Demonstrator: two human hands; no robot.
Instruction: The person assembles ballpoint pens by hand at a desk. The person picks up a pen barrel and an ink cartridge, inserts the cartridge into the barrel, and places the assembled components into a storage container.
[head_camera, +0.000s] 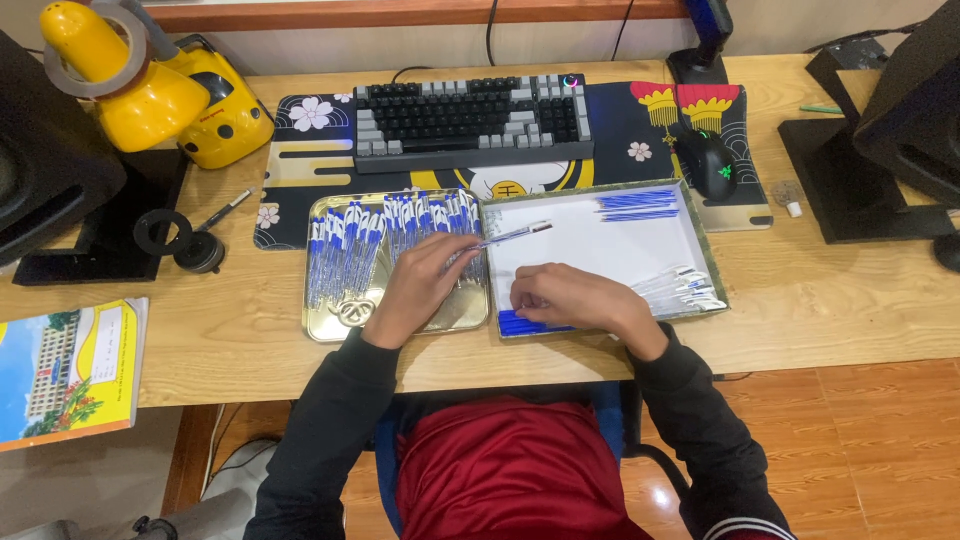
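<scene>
A person sits at a wooden desk, seen from above, both arms in black sleeves reaching forward. Two shallow trays sit side by side, touching, near the desk's front edge. The gold tray on the left is crowded with clear pens with blue caps, lying in rows that fill most of it. The white tray on the right is mostly bare in the middle, with a bundle of blue refills along its far edge, clear pen barrels at its right side, and more blue pieces at its near edge.

The left hand rests over the right part of the gold tray, fingers curled around one pen. That pen is a clear barrel with a dark tip, and it slants up and right across the seam between the trays, its tip over the white tray. The right hand lies palm down in the near left part of the white tray, fingers bent; whether it grips anything cannot be told.

Just behind the trays lies a patterned desk mat carrying a keyboard and a black mouse. Bare desk stretches right of the white tray toward a black monitor stand. To the left, open wood separates the gold tray from a book near the front edge, a black round object, and a yellow toy at the back.
</scene>
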